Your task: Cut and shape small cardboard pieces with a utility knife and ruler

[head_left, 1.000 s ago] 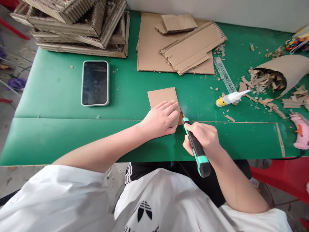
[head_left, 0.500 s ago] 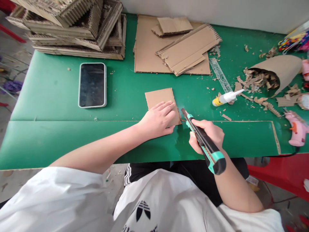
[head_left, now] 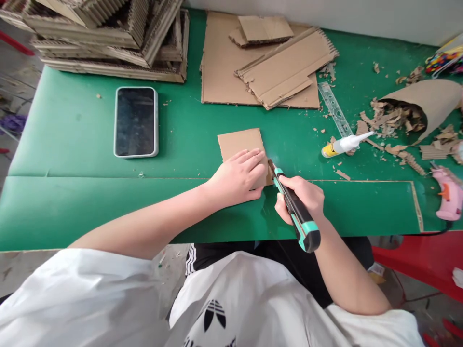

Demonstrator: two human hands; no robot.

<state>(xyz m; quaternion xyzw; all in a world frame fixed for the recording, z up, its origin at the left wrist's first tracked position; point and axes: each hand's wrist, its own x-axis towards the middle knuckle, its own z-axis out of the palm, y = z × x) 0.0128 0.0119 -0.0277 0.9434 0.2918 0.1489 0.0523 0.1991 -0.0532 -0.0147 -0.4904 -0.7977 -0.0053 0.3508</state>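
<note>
A small square piece of cardboard (head_left: 240,140) lies on the green table near its front edge. My left hand (head_left: 241,176) rests flat across it, fingers stretched out, covering its lower part. In my right hand (head_left: 302,195) is a black and teal utility knife (head_left: 294,205), wrapped by the fingers, its butt end toward me. The knife's blade tip meets the right edge of the cardboard piece, close to my left fingertips; whether it is in the cardboard or just beside it I cannot tell.
Stacked cardboard frames (head_left: 108,72) stand at back left, above a phone (head_left: 136,123). Larger cardboard sheets (head_left: 220,86) lie at the back. To the right are a clear ruler (head_left: 335,110), a glue bottle (head_left: 342,145), a paper cone (head_left: 439,103) with scraps, and a pink glue gun (head_left: 448,193).
My right hand has moved left with the utility knife, bringing the blade from beside the cardboard to its right edge. My left hand stays on the piece. The view has shifted slightly.
</note>
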